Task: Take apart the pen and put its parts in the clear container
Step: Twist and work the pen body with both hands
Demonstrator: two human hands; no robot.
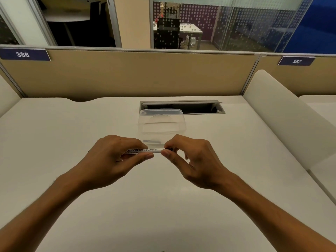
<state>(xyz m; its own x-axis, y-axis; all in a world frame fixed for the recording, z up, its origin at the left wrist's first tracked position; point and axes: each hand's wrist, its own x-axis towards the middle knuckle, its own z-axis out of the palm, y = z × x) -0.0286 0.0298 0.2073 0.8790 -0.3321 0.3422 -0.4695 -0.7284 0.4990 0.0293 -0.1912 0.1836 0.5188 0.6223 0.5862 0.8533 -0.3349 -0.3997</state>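
A: Where's the pen?

B: Centre of the frame, lying left to right, held above the desk just below the container.

A: And the fingers?

B: The left hand wraps the barrel, thumb and fingers closed round it. The right hand pinches the pen's dark right end between thumb and forefinger.

A: So which way does it come apart?

B: Likely along that axis, the right hand drawing rightward. Nothing looks separated yet.

pens: 1 | clear containers: 1 | hands: 2 | desk number labels: 2
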